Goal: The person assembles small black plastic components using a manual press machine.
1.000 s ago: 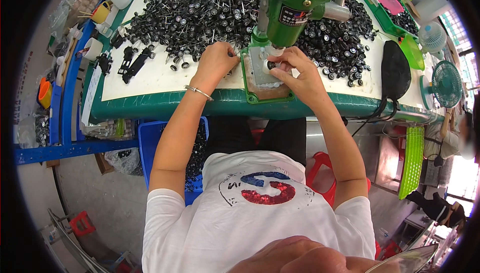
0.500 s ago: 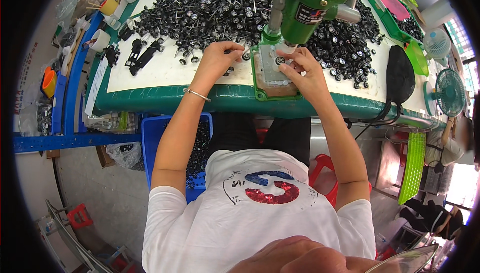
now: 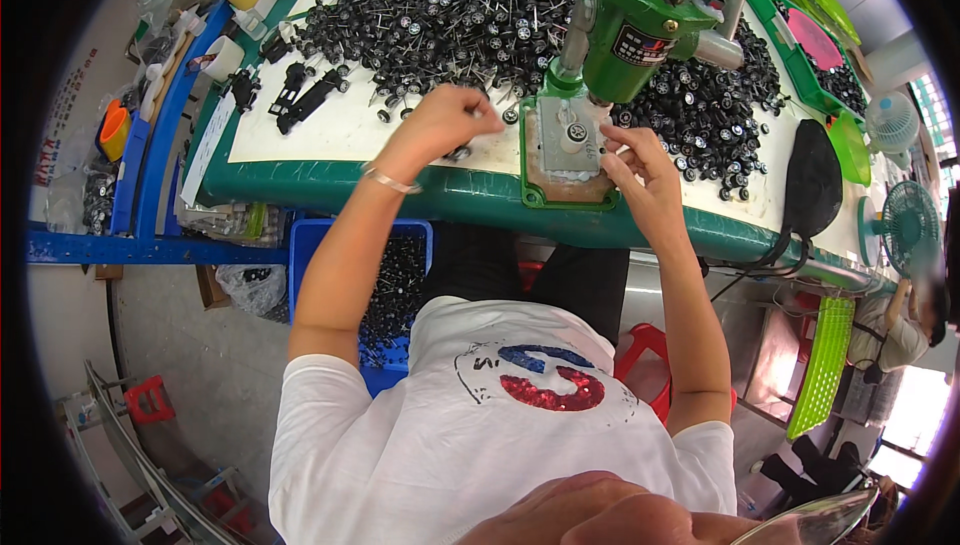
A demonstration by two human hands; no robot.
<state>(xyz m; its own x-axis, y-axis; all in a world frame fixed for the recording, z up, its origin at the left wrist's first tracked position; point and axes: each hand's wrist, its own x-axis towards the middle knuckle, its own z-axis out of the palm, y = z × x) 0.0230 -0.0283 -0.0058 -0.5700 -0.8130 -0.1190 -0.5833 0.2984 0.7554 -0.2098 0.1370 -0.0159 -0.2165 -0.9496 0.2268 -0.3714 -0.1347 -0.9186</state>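
A small black wheel with a silvery hub (image 3: 577, 132) sits on the grey metal plate (image 3: 556, 157) of the green press (image 3: 622, 55). Just right of that plate is my right hand (image 3: 648, 170), its thumb and fingers apart and nothing visible between them. My left hand (image 3: 448, 125) hovers at the front edge of the heap of wheels and axles (image 3: 460, 20), fingers curled together. Motion blurs its fingertips, so what they hold, if anything, cannot be made out. A loose wheel (image 3: 511, 116) lies between this hand and the press base, and another (image 3: 459, 153) lies under the hand.
Black toy chassis parts (image 3: 308, 97) lie on the left of the white tabletop (image 3: 300, 150). A dark padded object with cords (image 3: 812, 180) is at the right edge. Under the table stands a blue bin (image 3: 297, 270) holding dark parts. Green trays (image 3: 770, 20) are at the far right.
My right hand has let go of the wheel on the plate and drawn off to the right. My left hand has shifted slightly, its fingers now curled and blurred. The whole view has shifted a little.
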